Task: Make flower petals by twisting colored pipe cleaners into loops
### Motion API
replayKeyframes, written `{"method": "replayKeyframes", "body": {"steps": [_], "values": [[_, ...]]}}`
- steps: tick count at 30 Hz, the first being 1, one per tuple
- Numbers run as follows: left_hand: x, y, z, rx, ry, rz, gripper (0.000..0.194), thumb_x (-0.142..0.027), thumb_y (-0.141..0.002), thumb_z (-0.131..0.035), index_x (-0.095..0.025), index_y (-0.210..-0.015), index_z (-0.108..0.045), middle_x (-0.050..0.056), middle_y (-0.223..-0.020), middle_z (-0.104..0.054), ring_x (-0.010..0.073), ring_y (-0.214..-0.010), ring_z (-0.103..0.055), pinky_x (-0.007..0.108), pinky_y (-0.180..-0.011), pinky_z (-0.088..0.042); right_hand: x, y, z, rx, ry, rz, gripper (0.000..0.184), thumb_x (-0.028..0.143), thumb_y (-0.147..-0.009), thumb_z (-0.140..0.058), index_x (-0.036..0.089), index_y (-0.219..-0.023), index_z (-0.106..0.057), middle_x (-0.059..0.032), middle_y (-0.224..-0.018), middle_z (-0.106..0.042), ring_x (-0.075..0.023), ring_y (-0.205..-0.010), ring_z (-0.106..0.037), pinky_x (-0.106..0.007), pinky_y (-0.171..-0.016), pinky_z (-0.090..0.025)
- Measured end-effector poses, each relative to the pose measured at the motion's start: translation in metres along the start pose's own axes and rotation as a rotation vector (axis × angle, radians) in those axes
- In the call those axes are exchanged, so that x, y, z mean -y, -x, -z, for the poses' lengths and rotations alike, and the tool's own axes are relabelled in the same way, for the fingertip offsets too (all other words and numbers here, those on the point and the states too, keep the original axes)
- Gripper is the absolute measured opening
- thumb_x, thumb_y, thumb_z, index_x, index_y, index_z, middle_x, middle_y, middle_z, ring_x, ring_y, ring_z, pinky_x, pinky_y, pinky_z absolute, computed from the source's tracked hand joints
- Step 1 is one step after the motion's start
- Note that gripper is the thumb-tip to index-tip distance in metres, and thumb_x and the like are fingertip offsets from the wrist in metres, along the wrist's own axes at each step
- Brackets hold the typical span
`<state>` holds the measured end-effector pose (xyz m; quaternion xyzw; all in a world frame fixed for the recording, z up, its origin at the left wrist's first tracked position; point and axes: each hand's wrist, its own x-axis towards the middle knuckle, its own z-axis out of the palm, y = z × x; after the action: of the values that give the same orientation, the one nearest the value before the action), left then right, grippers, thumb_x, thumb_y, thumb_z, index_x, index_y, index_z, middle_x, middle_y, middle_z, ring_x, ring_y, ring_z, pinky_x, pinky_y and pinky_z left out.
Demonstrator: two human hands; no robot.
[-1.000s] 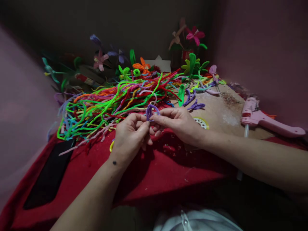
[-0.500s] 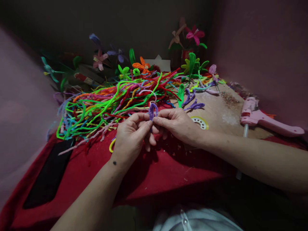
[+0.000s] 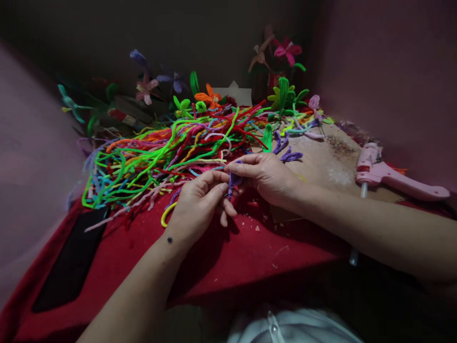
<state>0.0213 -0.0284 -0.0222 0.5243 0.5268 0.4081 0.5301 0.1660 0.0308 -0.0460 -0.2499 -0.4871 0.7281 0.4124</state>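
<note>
In the head view, a small purple fuzzy-stem piece (image 3: 233,181) is being held between two bare hands, above the front part of a surface draped in red cloth (image 3: 232,269). Its lower end is being pinched by the left hand (image 3: 203,200), thumb against forefinger, while the lower fingers are being held loosely curled. Its upper part is being pinched by the right hand (image 3: 269,178) between thumb and forefinger; the other fingers are being partly hidden behind the piece and the thumb. How the stem is being bent inside the grip cannot be told.

Beyond the left hand, the cloth is being covered by a large tangled pile of coloured fuzzy stems (image 3: 171,143). A yellow ring (image 3: 163,219) is being partly hidden by the left hand, and farther left a black phone-like slab (image 3: 69,267) is being supported flat on the cloth.

Beyond the right hand, a green leaf-shaped piece (image 3: 267,138) and a purple looped piece (image 3: 292,156) are being kept near each other, beside a brown board (image 3: 317,155). At the right, a pink glue gun (image 3: 371,166) is being shown with a pale stick (image 3: 363,189) protruding. At the back, an orange flower (image 3: 210,97) and a magenta flower (image 3: 288,49) are being displayed.
</note>
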Motion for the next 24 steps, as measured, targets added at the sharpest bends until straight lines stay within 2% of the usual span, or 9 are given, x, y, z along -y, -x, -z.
{"method": "replayKeyframes", "body": {"steps": [6, 12, 17, 24], "values": [[0.001, -0.002, 0.003, 0.001, -0.061, 0.063, 0.01, -0.024, -0.08, -0.057, -0.016, -0.082, -0.051, 0.001, -0.049, -0.064, 0.0097, -0.031, -0.052, 0.016, -0.034, -0.039, -0.002, 0.001, 0.0, -0.015, 0.049, -0.027, 0.021, 0.033, -0.069, -0.072, 0.012, -0.072, -0.068, -0.002, -0.065, -0.065, -0.0101, -0.055, -0.058, -0.024, -0.057, -0.046], [-0.002, -0.003, 0.013, 0.129, 0.003, 0.134, 0.015, -0.028, -0.079, -0.059, -0.016, -0.077, -0.05, 0.005, -0.054, -0.067, 0.0126, -0.036, -0.057, 0.018, -0.037, -0.044, 0.0, -0.001, -0.003, -0.03, -0.029, -0.078, 0.02, 0.03, -0.066, -0.074, 0.012, -0.068, -0.065, -0.0015, -0.062, -0.064, -0.0103, -0.053, -0.057, -0.025, -0.057, -0.048], [-0.006, -0.005, 0.016, 0.113, -0.06, 0.156, 0.017, -0.027, -0.076, -0.061, -0.016, -0.073, -0.048, 0.005, -0.053, -0.067, 0.0135, -0.035, -0.058, 0.018, -0.035, -0.043, 0.0, 0.0, -0.005, -0.079, -0.081, -0.076, 0.024, 0.033, -0.059, -0.078, 0.014, -0.067, -0.065, 0.0001, -0.059, -0.064, -0.0103, -0.051, -0.057, -0.024, -0.055, -0.049], [-0.009, -0.002, 0.013, 0.116, -0.111, 0.138, 0.014, -0.024, -0.078, -0.058, -0.016, -0.072, -0.047, 0.004, -0.052, -0.066, 0.0117, -0.035, -0.057, 0.018, -0.037, -0.043, -0.001, 0.003, -0.005, -0.126, 0.002, -0.011, 0.022, 0.031, -0.061, -0.077, 0.013, -0.067, -0.067, -0.0005, -0.059, -0.064, -0.0094, -0.051, -0.056, -0.022, -0.054, -0.046]]}}
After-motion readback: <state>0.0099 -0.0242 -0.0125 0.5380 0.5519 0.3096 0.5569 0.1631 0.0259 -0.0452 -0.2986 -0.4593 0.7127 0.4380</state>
